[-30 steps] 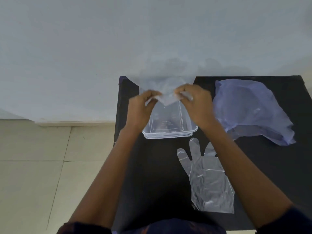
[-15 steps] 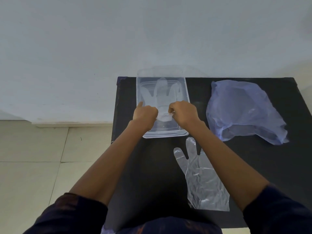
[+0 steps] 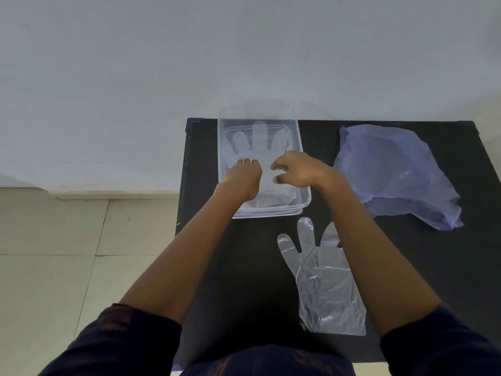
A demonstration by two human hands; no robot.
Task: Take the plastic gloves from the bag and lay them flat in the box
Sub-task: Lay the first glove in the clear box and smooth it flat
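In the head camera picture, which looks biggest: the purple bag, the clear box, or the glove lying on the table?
1. Purple bag
2. Clear box
3. Glove on the table

The bag and box look close, so that order is unsure.
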